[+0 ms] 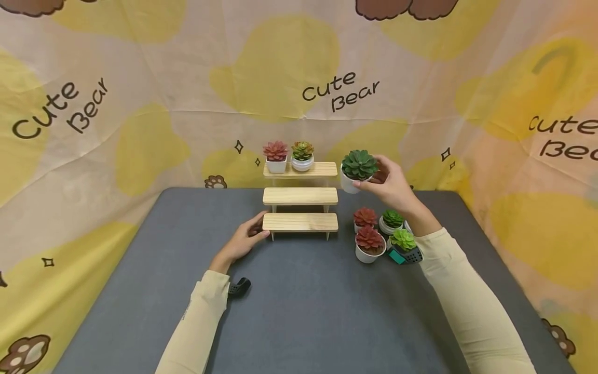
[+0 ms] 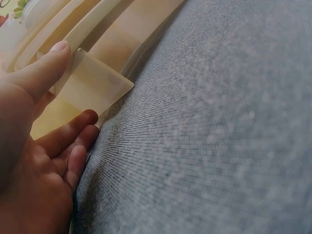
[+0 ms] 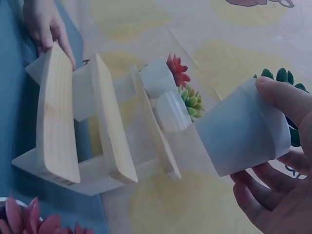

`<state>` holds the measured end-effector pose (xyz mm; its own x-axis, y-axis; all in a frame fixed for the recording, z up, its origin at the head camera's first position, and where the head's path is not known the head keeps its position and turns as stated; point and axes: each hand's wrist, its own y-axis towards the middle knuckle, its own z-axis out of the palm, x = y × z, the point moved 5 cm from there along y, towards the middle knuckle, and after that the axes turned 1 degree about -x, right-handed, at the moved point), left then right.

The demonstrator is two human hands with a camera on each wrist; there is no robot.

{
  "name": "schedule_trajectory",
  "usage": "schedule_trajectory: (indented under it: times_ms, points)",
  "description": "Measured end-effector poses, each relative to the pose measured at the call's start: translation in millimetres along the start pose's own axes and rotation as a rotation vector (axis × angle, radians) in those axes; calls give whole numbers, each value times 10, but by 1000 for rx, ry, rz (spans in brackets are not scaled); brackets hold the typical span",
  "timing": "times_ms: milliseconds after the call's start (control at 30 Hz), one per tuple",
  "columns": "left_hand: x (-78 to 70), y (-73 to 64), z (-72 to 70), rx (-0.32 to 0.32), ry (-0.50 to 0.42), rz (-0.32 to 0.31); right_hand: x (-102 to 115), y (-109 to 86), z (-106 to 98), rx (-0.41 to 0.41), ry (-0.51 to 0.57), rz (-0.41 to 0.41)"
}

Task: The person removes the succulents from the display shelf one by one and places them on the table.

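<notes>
My right hand (image 1: 390, 184) holds a potted succulent with dark green leaves (image 1: 359, 164) in the air, just right of the top step. In the right wrist view, thumb and fingers grip its white pot (image 3: 246, 129). A three-step display stand (image 1: 300, 222) has pale wooden boards on translucent side panels (image 2: 100, 80). At the left end of its lowest board, my left hand (image 1: 243, 239) holds the stand, thumb on the board's edge. On the top board, a pink succulent (image 1: 275, 156) in a square white pot stands beside a green-orange succulent (image 1: 302, 156) in a round white pot.
Right of the stand, several potted succulents cluster on the grey table (image 1: 299, 311): two red ones (image 1: 369, 240), a dark green one (image 1: 392, 219) and a bright green one (image 1: 403, 239), partly behind the right wrist's camera band. A printed yellow cloth (image 1: 280, 67) hangs behind.
</notes>
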<state>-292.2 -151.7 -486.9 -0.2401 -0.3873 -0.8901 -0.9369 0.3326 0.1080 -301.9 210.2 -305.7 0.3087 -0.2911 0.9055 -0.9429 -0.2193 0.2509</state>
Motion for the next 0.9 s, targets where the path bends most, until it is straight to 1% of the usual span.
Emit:
schedule_trajectory:
  times_ms: [233, 533, 633, 800, 900]
  points:
    - [28, 12, 8, 6, -7, 1, -88, -156, -39, -17, -27, 9]
    - [2, -3, 8, 7, -9, -13, -165, -344, -45, 4, -35, 9]
    - [-5, -2, 9, 9, -8, -9, -179, -389, -46, 11, -37, 8]
    - [-8, -4, 0, 5, -23, 0, -206, -471, -60, 11, -64, 11]
    - [-1, -10, 2, 3, -13, -1, -224, -548, -78, 12, -85, 10]
